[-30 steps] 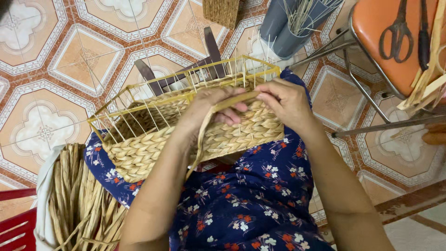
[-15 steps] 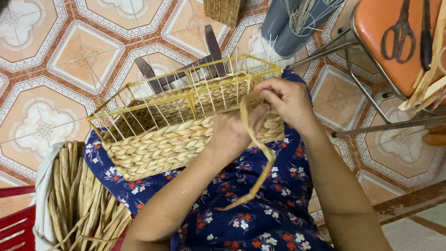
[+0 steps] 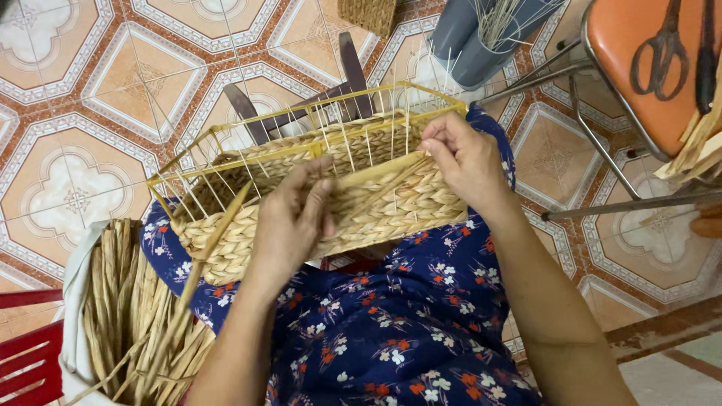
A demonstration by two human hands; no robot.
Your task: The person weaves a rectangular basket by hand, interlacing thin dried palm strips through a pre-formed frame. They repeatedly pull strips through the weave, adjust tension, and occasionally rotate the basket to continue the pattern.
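A half-woven basket (image 3: 376, 210) of pale straw on a yellow wire frame (image 3: 226, 131) rests on my lap, over a blue flowered dress. My left hand (image 3: 289, 222) lies on the near woven wall and holds a long flat straw strand (image 3: 199, 271) that runs down to the lower left. My right hand (image 3: 462, 154) pinches the same strand's other end at the top of the woven wall, among the thin upright wires.
A white sack of straw strands (image 3: 120, 316) stands at my left, beside a red crate (image 3: 30, 353). An orange stool (image 3: 639, 68) at upper right carries scissors (image 3: 662, 53). Grey tubes with thin sticks (image 3: 489, 30) stand on the patterned tile floor.
My left hand has moved left and down along the basket wall, pulling the strand out toward the lower left. My right hand stayed at the basket's rim.
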